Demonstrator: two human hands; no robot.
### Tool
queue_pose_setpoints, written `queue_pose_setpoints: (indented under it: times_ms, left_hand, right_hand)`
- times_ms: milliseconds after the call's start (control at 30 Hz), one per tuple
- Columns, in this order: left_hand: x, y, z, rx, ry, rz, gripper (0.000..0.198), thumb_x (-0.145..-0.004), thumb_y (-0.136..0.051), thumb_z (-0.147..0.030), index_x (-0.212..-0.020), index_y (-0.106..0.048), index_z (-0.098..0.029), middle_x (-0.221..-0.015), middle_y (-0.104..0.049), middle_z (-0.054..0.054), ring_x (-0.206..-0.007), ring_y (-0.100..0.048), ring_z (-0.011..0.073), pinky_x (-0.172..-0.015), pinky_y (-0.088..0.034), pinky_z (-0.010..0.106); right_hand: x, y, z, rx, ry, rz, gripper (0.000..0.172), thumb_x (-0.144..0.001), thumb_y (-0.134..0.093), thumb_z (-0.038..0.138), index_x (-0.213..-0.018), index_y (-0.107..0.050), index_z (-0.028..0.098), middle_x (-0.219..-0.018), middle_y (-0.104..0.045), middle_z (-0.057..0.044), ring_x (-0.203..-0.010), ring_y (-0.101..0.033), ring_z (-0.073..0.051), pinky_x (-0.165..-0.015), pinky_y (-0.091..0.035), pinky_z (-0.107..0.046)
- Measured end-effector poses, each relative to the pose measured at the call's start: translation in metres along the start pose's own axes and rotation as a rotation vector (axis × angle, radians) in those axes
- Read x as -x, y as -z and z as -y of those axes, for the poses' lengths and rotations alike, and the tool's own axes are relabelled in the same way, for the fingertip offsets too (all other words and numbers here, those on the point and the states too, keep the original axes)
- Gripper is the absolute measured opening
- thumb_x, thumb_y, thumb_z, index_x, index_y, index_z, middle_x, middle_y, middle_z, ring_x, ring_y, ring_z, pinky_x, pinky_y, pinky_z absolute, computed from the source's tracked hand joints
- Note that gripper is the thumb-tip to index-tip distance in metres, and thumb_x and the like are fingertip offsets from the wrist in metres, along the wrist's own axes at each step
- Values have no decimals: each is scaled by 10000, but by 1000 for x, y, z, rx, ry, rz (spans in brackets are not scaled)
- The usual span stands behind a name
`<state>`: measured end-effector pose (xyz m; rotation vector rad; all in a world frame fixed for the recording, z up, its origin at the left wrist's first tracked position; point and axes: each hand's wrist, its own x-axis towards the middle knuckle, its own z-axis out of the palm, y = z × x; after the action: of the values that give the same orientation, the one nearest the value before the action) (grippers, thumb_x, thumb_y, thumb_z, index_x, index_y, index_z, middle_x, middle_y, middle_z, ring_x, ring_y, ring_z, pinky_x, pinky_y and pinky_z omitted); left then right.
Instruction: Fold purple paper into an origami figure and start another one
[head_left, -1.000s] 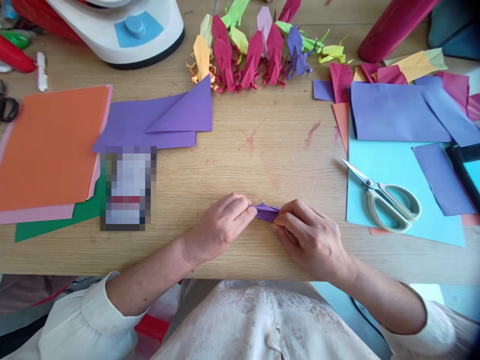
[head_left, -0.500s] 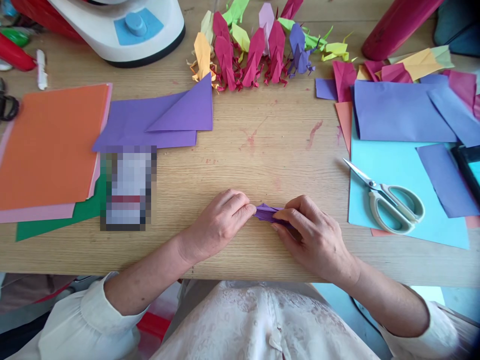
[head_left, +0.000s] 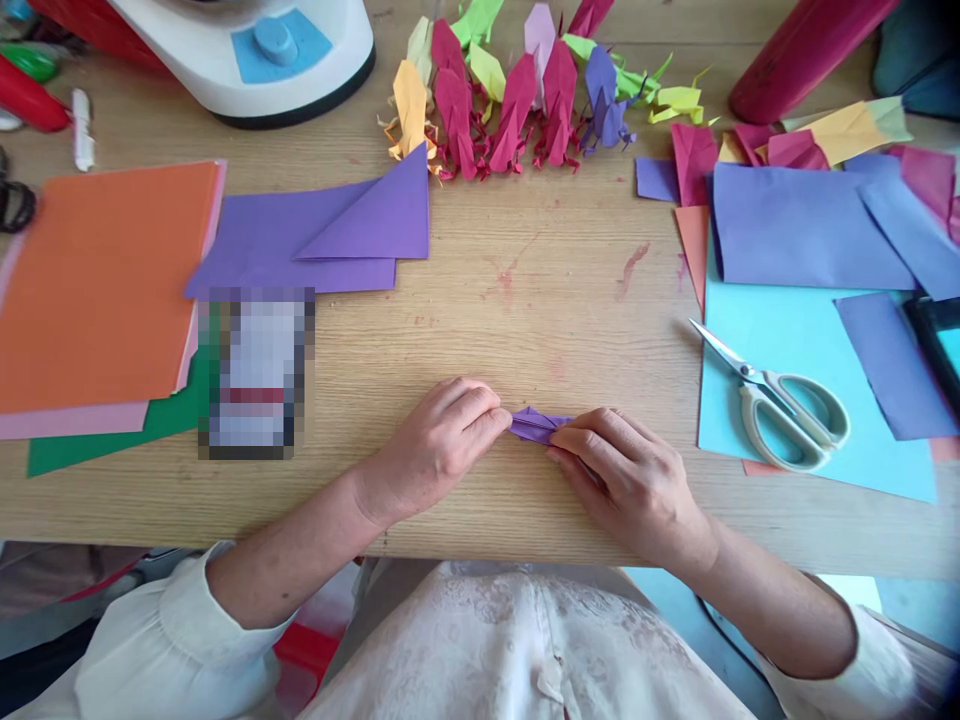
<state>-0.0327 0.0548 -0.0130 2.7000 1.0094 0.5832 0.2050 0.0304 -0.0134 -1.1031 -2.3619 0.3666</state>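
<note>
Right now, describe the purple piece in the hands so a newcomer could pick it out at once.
On the wooden table, look to the near side, where the left hand and right hand face each other. The purple piece is pinched between them. Unlike the purple sheet farther off to the left, it is small, narrow and held.

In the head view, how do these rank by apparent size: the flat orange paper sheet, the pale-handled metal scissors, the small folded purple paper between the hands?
1. Flat orange paper sheet
2. Pale-handled metal scissors
3. Small folded purple paper, partly hidden
</note>
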Motion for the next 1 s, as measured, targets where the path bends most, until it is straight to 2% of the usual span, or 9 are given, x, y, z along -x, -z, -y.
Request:
queue_pose_setpoints:
  times_ms: [300, 533, 767, 1000]
  left_hand:
    - [0, 3, 7, 63, 54, -2, 78, -956, -554, -161, -933, -628, -164, -916, -628, 66, -949, -566, 203, -858, -492, 362]
    - [-3, 3, 8, 94, 113, -7, 87, -953, -578, -199, -901, -648, -197, -861, -627, 31, -867, -523, 178, -809, -442, 337]
    - [-4, 2, 8, 182, 177, 37, 104, -964, -555, -203, -910, -644, -192, -900, -602, 37, -886, -505, 181, -840, -423, 348]
    - [-5, 1, 7, 210, 224, 17, 134, -964, -553, -214, -864, -635, -180, -925, -564, 45, -914, -501, 189, -865, -411, 361]
  right_hand:
    - [-4, 4, 3, -94, -135, 68, 146, -951, -532, 142, -876, -651, 180, -839, -626, -46, -719, -592, -143, -643, -428, -273]
    - [-3, 4, 3, -60, -132, 80, 164, -962, -515, 164, -865, -647, 179, -845, -625, -49, -727, -593, -150, -636, -410, -281]
    - [-6, 5, 6, -69, -210, 101, 141, -958, -524, 197, -875, -637, 194, -841, -599, -28, -688, -555, -133, -602, -390, -266]
    - [-9, 5, 8, -90, -256, 113, 133, -930, -524, 173, -834, -614, 192, -896, -601, -33, -712, -562, -131, -604, -394, -263]
